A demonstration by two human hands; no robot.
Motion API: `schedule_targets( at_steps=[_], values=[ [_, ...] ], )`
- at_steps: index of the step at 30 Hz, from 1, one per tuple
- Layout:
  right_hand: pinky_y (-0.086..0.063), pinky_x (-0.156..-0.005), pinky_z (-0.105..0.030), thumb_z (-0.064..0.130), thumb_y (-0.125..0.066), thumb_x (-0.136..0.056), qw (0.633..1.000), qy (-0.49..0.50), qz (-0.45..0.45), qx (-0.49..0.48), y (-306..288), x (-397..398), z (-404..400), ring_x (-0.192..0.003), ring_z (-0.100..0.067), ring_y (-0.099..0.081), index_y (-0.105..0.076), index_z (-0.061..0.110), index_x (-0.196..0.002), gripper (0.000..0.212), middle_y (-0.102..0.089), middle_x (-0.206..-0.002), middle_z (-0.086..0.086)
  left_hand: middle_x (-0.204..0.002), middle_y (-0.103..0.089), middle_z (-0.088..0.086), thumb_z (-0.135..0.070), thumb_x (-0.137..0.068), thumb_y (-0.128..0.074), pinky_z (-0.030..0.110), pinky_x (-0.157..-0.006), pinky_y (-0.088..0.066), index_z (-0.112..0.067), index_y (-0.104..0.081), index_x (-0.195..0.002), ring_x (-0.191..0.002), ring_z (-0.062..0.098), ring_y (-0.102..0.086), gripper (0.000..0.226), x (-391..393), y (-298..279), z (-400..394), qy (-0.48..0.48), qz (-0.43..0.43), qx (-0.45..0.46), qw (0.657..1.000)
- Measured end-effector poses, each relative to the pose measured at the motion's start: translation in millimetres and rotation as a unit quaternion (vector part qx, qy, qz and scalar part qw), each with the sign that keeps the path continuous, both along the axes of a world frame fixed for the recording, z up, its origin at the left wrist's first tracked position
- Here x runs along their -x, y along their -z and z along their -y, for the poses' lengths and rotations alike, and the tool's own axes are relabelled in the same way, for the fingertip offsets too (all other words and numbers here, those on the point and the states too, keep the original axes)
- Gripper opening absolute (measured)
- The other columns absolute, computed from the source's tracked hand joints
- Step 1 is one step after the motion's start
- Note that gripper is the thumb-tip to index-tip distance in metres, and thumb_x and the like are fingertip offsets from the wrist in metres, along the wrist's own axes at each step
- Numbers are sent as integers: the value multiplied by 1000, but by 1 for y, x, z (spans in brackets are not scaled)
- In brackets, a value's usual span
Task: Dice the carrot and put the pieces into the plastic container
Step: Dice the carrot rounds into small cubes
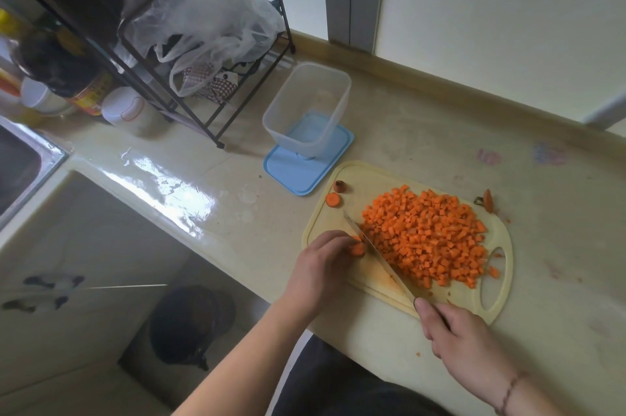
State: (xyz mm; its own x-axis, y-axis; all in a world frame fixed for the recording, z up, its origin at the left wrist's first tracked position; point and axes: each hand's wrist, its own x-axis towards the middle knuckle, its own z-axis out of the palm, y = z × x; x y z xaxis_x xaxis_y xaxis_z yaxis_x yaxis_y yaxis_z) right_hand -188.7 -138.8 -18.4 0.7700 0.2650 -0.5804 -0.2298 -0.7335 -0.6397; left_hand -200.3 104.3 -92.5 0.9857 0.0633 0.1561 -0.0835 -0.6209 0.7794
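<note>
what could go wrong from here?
1. The left hand pinches a small carrot stub right beside the knife; fingertips could get nicked.
2. The diced pile reaches the cutting board handle hole; pieces may spill out.
3. The plastic container sits tilted on its blue lid; it might tip.

My left hand (320, 261) curls, fingertips pinching down; my right hand (464, 336) grips with the forefinger stretched forward, forearm angled in.
</note>
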Motion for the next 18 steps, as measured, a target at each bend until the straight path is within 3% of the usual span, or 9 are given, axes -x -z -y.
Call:
schedule_targets(
  at_steps=[5,9,12,18],
  values=[
    [-33,-50,-26,66,-35,-80,1000,12,-17,-3,0,1,-1,-41,-4,-36,-48,14,-60,57,-40,-41,8,-101,-73,1,-6,-83,-62,28,-80,-54,-11,-75,-108,-92,15,-64,29,-18,-5,-4,-65,-18,-46,997],
    [-29,-46,-22,55,-41,-90,998,37,-42,-22,3,1,-1,-35,-3,-35,-46,15,-59,51,-39,-39,9,-78,-72,0,-13,-78,-64,22,-68,-45,-11,-76,-95,-74,16,-60,21,-32,-12,-3,-16,-2,-96,995],
    [-27,-45,-21,55,-41,-90,997,40,-56,-25,5,1,-1,-35,-4,-34,-46,15,-59,51,-38,-39,8,-75,-71,0,-11,-76,-69,21,-67,-44,-11,-76,-91,-69,21,-63,17,-32,-12,-5,-14,-8,-110,994],
    [-26,-41,-20,56,-41,-91,996,51,-73,-26,7,2,0,-35,-5,-33,-46,16,-59,51,-37,-41,7,-72,-71,0,-3,-72,-82,33,-65,-51,-10,-74,-85,-67,23,-63,17,-25,-10,-3,-58,-30,-108,992]
  ],
)
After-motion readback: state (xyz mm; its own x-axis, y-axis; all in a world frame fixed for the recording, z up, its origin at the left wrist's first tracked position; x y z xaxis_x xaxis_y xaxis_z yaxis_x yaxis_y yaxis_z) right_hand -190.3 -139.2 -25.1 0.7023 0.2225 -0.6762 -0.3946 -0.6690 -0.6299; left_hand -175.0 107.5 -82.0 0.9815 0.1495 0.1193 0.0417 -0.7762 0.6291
